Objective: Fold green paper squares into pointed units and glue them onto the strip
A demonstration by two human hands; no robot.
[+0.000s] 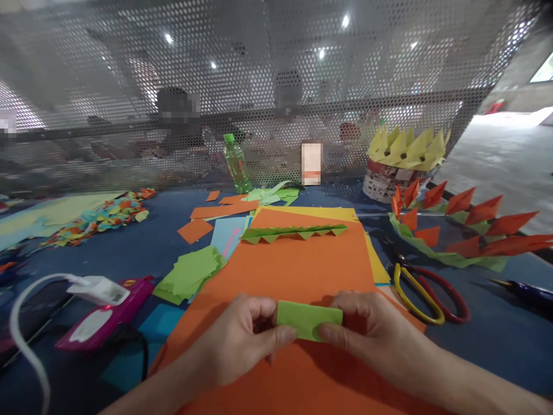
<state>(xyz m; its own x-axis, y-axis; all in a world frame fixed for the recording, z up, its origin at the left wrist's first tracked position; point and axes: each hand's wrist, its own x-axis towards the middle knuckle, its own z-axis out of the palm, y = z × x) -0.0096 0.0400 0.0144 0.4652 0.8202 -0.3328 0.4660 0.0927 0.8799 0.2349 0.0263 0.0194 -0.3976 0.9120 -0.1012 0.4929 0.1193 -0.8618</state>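
The left hand [242, 340] and the right hand [374, 325] pinch a small green paper [309, 319] between them, one at each end, with both thumbs laid on its near face. The paper is held above a large orange sheet [302, 271]. Just beyond the hands, a green zigzag strip [294, 233] lies across that sheet. To the left of the hands are a pile of green squares [190, 274] and, farther out, a pink power strip [103, 317] with a white plug [100, 290] in it. To their right, scissors [419, 294] with one yellow and one red handle rest on the dark blue counter [170, 222]. A ring of orange paper points [492, 216] on a green band sits past the scissors. Well beyond the hands stand a green-capped bottle [237, 164] and a yellow paper crown [408, 147].
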